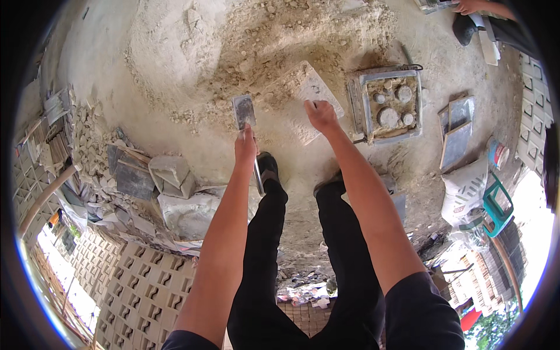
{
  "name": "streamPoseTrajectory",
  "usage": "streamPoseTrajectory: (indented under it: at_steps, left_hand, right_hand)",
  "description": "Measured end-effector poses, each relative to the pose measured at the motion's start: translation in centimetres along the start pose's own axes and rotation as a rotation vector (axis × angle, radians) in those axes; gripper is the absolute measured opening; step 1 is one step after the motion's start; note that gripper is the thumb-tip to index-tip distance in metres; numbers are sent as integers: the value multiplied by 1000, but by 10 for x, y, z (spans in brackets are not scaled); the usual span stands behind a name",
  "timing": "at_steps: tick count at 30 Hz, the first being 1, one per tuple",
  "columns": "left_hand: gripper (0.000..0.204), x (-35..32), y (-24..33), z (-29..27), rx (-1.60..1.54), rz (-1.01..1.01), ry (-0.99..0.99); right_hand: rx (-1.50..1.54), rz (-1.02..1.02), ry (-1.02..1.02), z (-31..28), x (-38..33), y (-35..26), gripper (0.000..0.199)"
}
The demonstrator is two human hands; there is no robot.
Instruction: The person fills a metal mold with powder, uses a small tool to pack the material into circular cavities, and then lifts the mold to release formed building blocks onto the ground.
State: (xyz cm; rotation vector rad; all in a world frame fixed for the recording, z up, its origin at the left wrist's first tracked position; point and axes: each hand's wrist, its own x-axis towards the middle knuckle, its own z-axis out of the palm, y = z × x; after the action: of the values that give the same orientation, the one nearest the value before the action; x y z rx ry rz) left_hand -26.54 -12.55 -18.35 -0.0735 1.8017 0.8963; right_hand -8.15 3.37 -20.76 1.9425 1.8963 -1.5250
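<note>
The left hand is wrapped around a trowel, its flat, squarish blade pointing away from the body and a thumb or finger lying toward the blade. The right hand is curled over a pale board; whether it grips the board or only presses on it, I cannot tell. The hands are apart, with bare ground between them, and the board is dusted with loose sand on the side toward the left hand.

Just right of the right hand sits a square frame, holding sand and several round pieces of differing size. Their tops show above the sand, which looks rough and crumbly around them. I judge the work partway: the pieces are set in and sand is around them, while levelling appears not done.

Beyond both hands, a heap of loose sand spreads over the dusty floor. Left of the left hand lie rubble and a concrete block. Farther right of the right hand are dark slabs, a white sack and a green plastic stool. Beyond the frame, a co-worker's hand shows at the upper edge. Pierced-block walls enclose both sides.
</note>
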Motion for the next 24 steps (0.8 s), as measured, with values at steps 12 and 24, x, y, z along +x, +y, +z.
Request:
streamPoseTrajectory:
  at_steps: [12,24]
  left_hand:
    - [42,-19,-2,1,175,51,37]
    - [47,-45,-38,71,488,334,-33]
  right_hand:
    - [12,-72,-49,-68,-47,29,41]
    - [-571,51,-50,-270,-74,98,41]
